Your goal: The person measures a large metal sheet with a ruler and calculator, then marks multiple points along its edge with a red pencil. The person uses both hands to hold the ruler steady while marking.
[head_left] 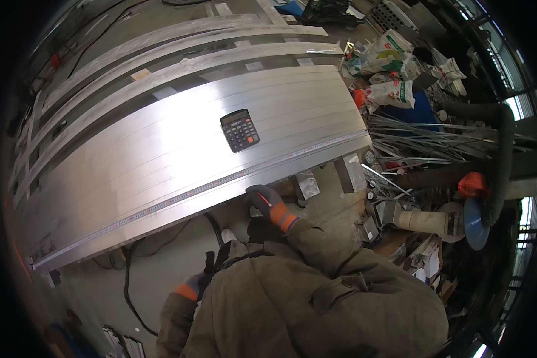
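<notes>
My right hand (267,201), in a dark grey glove with an orange cuff, is at the near edge of a wide silver metal sheet (131,137). Its fingers are closed round a thin red stick (264,198) that looks like a pencil. Down at my left side, my left hand (201,283) wears a similar glove and is near a dark object at my waist. Its fingers are hidden. An extended tape measure (212,182) runs along the sheet, parallel to the near edge. Beyond it lies a black calculator (240,130) with grey and orange keys.
Long metal beams (179,64) lie behind the sheet. To the right are white sacks (391,94), a heap of thin metal strips (417,140) and a thick dark hose (506,161). A black cable (127,292) runs over the floor at left.
</notes>
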`<action>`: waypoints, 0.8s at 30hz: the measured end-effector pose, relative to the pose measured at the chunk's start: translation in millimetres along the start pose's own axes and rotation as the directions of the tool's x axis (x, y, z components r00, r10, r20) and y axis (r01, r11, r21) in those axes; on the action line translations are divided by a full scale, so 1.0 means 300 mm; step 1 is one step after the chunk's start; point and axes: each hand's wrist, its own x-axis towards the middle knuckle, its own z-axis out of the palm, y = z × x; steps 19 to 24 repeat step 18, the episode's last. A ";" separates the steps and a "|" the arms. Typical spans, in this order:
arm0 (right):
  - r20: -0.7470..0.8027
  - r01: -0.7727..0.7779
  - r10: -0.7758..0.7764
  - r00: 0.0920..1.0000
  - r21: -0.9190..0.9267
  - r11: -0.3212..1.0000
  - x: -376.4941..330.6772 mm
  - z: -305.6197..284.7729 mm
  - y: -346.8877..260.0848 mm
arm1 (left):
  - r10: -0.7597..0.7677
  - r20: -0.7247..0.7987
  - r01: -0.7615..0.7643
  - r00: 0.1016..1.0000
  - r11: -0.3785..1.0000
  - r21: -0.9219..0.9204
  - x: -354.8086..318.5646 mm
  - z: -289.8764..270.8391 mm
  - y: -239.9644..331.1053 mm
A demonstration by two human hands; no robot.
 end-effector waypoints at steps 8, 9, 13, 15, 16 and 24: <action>-0.189 -0.112 0.193 0.963 0.373 0.921 0.068 -0.074 0.035 | -0.054 0.051 0.066 0.997 0.955 -0.291 0.006 -0.075 0.125; -0.231 -0.176 0.302 0.925 0.444 0.879 0.098 -0.080 0.037 | -0.025 -0.013 0.022 1.000 0.988 -0.155 0.011 -0.087 0.123; -0.280 -0.263 0.421 0.863 0.461 0.847 0.225 -0.150 0.002 | -0.027 -0.029 0.011 0.999 0.896 -0.445 0.055 -0.130 -0.012; -0.312 -0.177 0.309 0.898 0.386 0.905 0.275 -0.172 -0.012 | -0.017 0.053 0.045 0.998 0.816 -0.576 0.089 -0.126 -0.136; -0.298 -0.218 0.378 0.876 0.455 0.863 0.308 -0.178 -0.011 | -0.046 0.097 0.085 0.994 0.887 -0.453 0.103 -0.111 -0.194; -0.290 -0.244 0.387 0.875 0.426 0.871 0.361 -0.188 0.002 | -0.085 0.133 0.124 0.987 0.938 -0.323 0.132 -0.090 -0.277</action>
